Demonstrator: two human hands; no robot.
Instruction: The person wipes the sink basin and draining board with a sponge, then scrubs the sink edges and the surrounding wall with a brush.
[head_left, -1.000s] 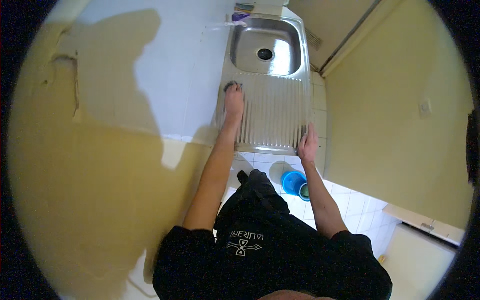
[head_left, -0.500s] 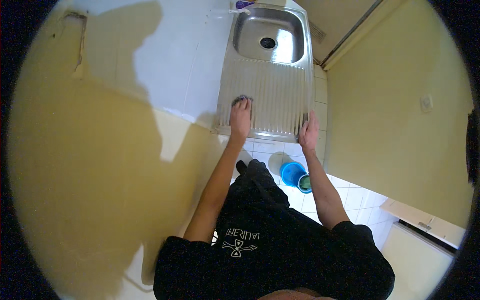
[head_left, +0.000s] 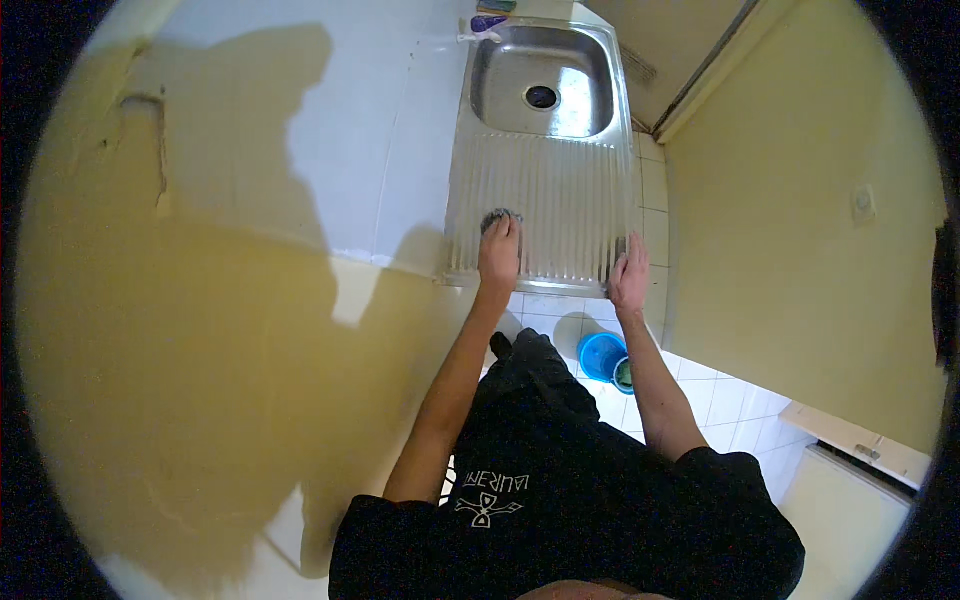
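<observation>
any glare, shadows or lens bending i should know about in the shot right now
Head view: bright glare in the sink, right of the drain; head view: a broad shadow across the left wall; head view: fisheye framing with black corners; head view: the dark pad is too small to show its texture clearly.

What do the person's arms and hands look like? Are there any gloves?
No gloves! The left grip and right grip are bare human hands, with fingers and thumbs. The forearms are bare too, and I see no watch. Short black sleeves cover the upper arms.
</observation>
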